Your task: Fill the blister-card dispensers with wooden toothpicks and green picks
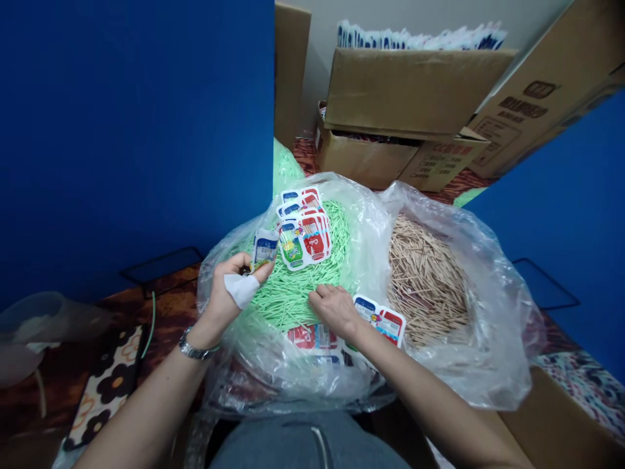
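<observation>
My left hand is closed on a small printed packet, blue at the top with yellow below. A white wrap or paper lies across its thumb. My right hand has curled fingers touching the thin green sticks in a clear plastic bag; what its fingertips hold is largely hidden. On the green sticks, several twin cards printed as jars, one half green, the other red, overlap in a stack. More printed cards lie beside and beneath my right wrist.
A second plastic bag of thin brown sticks stands to the right. Behind are cardboard boxes, the top one holding a row of packets. Blue panels flank both sides. A flower-patterned item lies at left.
</observation>
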Available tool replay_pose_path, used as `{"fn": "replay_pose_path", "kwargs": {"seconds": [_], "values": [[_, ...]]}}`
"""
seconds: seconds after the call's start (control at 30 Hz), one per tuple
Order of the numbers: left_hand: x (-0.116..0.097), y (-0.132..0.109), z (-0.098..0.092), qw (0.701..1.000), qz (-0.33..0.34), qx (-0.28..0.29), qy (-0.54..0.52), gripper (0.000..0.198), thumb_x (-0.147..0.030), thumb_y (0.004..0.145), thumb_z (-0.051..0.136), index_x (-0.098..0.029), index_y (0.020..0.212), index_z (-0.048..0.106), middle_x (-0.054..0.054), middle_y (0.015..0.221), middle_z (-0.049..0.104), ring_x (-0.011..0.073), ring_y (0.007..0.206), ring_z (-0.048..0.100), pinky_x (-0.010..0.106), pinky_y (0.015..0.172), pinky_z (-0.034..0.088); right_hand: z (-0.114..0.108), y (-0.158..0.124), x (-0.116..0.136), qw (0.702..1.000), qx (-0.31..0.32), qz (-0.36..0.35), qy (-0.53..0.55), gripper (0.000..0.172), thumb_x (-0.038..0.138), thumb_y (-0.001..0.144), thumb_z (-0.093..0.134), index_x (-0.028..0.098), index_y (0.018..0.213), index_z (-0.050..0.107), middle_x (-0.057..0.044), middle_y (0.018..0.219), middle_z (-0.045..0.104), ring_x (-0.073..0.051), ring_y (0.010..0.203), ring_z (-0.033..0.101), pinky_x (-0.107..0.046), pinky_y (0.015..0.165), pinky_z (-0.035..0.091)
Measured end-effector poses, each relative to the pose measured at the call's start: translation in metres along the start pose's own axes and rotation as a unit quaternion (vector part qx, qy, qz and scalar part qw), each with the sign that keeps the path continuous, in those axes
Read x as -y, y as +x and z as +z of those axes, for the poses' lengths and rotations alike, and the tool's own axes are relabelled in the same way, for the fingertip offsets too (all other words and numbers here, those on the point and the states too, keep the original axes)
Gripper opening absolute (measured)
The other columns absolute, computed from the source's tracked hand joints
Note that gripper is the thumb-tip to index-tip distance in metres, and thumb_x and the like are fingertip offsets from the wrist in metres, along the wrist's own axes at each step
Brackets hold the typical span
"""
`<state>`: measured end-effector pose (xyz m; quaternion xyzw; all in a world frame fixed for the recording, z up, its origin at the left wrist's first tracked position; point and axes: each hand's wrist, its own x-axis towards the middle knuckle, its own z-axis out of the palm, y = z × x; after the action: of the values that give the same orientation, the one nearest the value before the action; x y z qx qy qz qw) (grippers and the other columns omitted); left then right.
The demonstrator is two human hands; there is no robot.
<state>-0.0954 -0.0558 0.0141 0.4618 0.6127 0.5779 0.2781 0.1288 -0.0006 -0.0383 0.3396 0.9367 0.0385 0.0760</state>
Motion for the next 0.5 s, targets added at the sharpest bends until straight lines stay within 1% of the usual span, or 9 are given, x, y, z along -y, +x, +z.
{"fn": "replay_pose_path", "kwargs": {"seconds": [0.1, 0.17, 0.2, 0.27, 0.3, 0.33, 0.37, 0.4, 0.5], "values": [[-0.004, 0.000, 0.001, 1.000, -0.003, 0.001, 0.002, 0.033, -0.034, 0.070, 0.073, -0.017, 0.057, 0.048, -0.004, 0.055, 0.049, 0.0083, 0.048, 0.039, 0.022, 0.047, 0.030, -0.004, 0.004, 0.004, 0.999, -0.030, -0.018, 0.005, 0.017, 0.021, 0.093, 0.044, 0.021, 0.091, 0.060, -0.004, 0.088, 0.062, -0.019, 0.083, 0.056, -0.030, 0.069, 0.035], [-0.008, 0.000, 0.002, 1.000, -0.004, -0.002, 0.004, 0.033, -0.034, 0.071, 0.073, -0.016, 0.057, 0.049, -0.004, 0.054, 0.048, 0.0082, 0.048, 0.038, 0.022, 0.047, 0.030, -0.009, 0.007, 0.008, 0.997, -0.050, -0.041, 0.032, 0.020, 0.031, 0.095, 0.043, 0.022, 0.100, 0.060, -0.005, 0.093, 0.062, -0.020, 0.087, 0.055, -0.031, 0.072, 0.037], [-0.009, 0.000, 0.003, 1.000, -0.004, -0.003, 0.004, 0.033, -0.034, 0.071, 0.073, -0.016, 0.056, 0.049, -0.004, 0.054, 0.048, 0.0082, 0.048, 0.038, 0.022, 0.047, 0.030, -0.011, 0.009, 0.010, 0.996, -0.061, -0.043, 0.047, 0.027, 0.040, 0.093, 0.045, 0.022, 0.109, 0.058, -0.007, 0.099, 0.062, -0.021, 0.091, 0.054, -0.032, 0.074, 0.038], [-0.011, 0.000, 0.004, 1.000, -0.003, -0.003, 0.004, 0.032, -0.034, 0.070, 0.072, -0.016, 0.056, 0.049, -0.005, 0.053, 0.048, 0.0083, 0.048, 0.038, 0.022, 0.047, 0.031, -0.013, 0.012, 0.014, 0.994, -0.083, -0.025, 0.067, 0.057, 0.056, 0.086, 0.051, 0.019, 0.129, 0.047, -0.012, 0.114, 0.058, -0.026, 0.101, 0.051, -0.036, 0.079, 0.039], [-0.010, 0.000, 0.004, 1.000, -0.002, -0.002, 0.003, 0.033, -0.034, 0.070, 0.072, -0.016, 0.056, 0.049, -0.005, 0.053, 0.048, 0.0084, 0.048, 0.038, 0.023, 0.047, 0.031, -0.014, 0.013, 0.016, 0.993, -0.091, -0.011, 0.072, 0.072, 0.062, 0.081, 0.054, 0.016, 0.134, 0.042, -0.015, 0.121, 0.055, -0.029, 0.105, 0.049, -0.038, 0.081, 0.039], [-0.010, 0.000, 0.004, 1.000, -0.002, -0.001, 0.003, 0.033, -0.035, 0.070, 0.072, -0.016, 0.056, 0.049, -0.005, 0.053, 0.048, 0.0085, 0.048, 0.038, 0.023, 0.047, 0.032, -0.014, 0.015, 0.018, 0.993, -0.093, -0.002, 0.075, 0.079, 0.065, 0.077, 0.057, 0.014, 0.136, 0.039, -0.017, 0.125, 0.052, -0.030, 0.107, 0.047, -0.040, 0.083, 0.039], [-0.009, 0.000, 0.004, 1.000, -0.001, 0.000, 0.002, 0.033, -0.035, 0.070, 0.072, -0.017, 0.056, 0.048, -0.005, 0.053, 0.048, 0.0085, 0.049, 0.038, 0.023, 0.047, 0.032, -0.013, 0.017, 0.020, 0.993, -0.091, -0.006, 0.075, 0.081, 0.066, 0.075, 0.059, 0.015, 0.135, 0.041, -0.017, 0.127, 0.051, -0.031, 0.108, 0.046, -0.041, 0.084, 0.039], [-0.009, 0.000, 0.005, 1.000, 0.000, 0.002, 0.002, 0.034, -0.035, 0.070, 0.072, -0.017, 0.055, 0.047, -0.005, 0.054, 0.047, 0.0085, 0.049, 0.038, 0.023, 0.048, 0.032, -0.012, 0.019, 0.022, 0.993, -0.087, -0.022, 0.074, 0.077, 0.064, 0.075, 0.060, 0.016, 0.132, 0.044, -0.016, 0.127, 0.051, -0.031, 0.108, 0.046, -0.042, 0.085, 0.038], [-0.009, -0.001, 0.006, 1.000, 0.000, 0.006, 0.002, 0.035, -0.033, 0.069, 0.072, -0.017, 0.054, 0.045, -0.005, 0.053, 0.044, 0.0084, 0.049, 0.036, 0.022, 0.048, 0.031, -0.012, 0.025, 0.028, 0.992, -0.072, -0.082, 0.057, 0.050, 0.052, 0.079, 0.063, 0.020, 0.117, 0.054, -0.011, 0.116, 0.056, -0.029, 0.103, 0.048, -0.042, 0.084, 0.038]]}}
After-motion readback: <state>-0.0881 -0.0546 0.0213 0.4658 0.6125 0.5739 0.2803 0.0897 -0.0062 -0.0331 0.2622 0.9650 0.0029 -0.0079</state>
